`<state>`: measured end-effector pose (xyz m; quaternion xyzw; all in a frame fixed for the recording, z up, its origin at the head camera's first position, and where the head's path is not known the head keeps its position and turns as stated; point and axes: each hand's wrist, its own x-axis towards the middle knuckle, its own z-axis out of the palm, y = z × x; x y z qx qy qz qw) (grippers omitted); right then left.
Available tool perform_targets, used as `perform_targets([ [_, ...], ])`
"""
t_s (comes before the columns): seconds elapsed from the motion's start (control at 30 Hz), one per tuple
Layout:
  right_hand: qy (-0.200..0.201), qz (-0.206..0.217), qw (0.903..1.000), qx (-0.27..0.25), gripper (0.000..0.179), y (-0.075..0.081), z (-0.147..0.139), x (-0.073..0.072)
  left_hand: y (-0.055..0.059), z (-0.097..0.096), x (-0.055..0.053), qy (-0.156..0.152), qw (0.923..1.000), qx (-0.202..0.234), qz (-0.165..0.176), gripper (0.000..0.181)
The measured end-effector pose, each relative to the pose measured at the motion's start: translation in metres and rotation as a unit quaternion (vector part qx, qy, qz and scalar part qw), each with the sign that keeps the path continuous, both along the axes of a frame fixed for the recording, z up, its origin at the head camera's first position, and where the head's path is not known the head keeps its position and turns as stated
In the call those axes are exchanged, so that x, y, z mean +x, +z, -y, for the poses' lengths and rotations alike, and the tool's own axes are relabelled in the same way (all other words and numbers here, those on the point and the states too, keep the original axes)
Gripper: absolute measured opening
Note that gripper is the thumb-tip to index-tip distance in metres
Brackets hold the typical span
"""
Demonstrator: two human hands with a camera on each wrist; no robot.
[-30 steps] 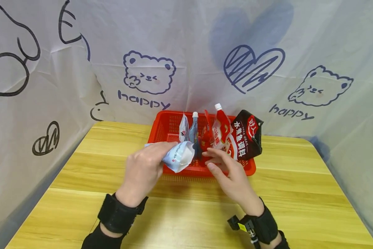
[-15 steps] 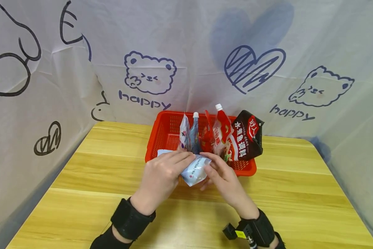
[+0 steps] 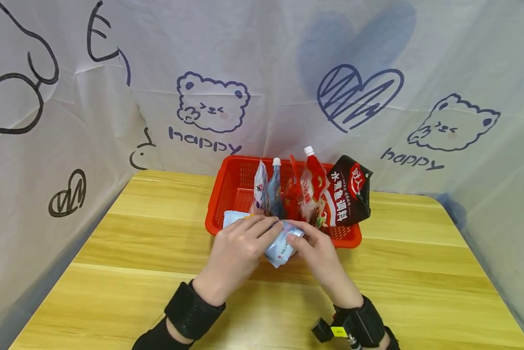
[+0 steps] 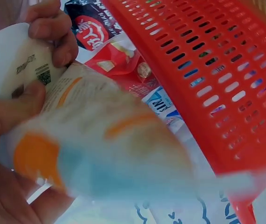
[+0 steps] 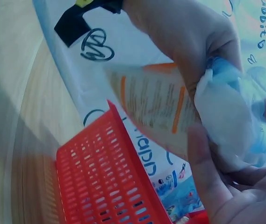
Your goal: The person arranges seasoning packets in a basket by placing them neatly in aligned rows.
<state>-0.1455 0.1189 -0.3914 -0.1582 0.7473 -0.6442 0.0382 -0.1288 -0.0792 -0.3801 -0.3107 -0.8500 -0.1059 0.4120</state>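
My left hand point(image 3: 237, 250) grips a soft light-blue and white packet point(image 3: 281, 248) above the front edge of the red basket point(image 3: 214, 216). My right hand point(image 3: 321, 255) holds the packet's right end between thumb and fingers. In the left wrist view the packet point(image 4: 109, 126) has orange patches, small print and a square code; its near end is blurred. Inside the basket stand a white pouch point(image 3: 260, 187), a blue spouted pouch point(image 3: 273, 189), a red-and-clear pouch with a white cap point(image 3: 312, 182) and a black seasoning bag point(image 3: 348, 192) leaning over the right rim.
The basket stands on a wooden table point(image 3: 135, 233), near its back edge. Behind and at both sides hangs a pale cloth point(image 3: 279, 58) with drawn hearts and bears.
My left hand has carried the packet right and toward me, from over the basket to its front edge. My right hand, earlier apart from it, has taken hold of the packet's right end.
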Motion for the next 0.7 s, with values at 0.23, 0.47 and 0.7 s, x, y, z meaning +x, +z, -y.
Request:
perform_targets([
  [0.23, -0.046, -0.031, 0.9975, -0.043, 0.033, -0.0035, 0.0018, 0.0009, 0.0011, -0.0005, 0.0006, -0.023, 0.9971, 0.039, 0.062, 0.046],
  [0.47, -0.059, -0.045, 0.993, -0.091, 0.035, -0.0003, 0.0001, 0.0026, -0.001, -0.0003, -0.002, -0.036, 0.9923, 0.05, 0.108, 0.062],
  [0.7, -0.09, -0.059, 0.9878, -0.112, 0.034, 0.0034, -0.0021, 0.004, -0.0061, 0.0026, -0.0044, -0.009, 0.9868, 0.031, 0.159, 0.087],
])
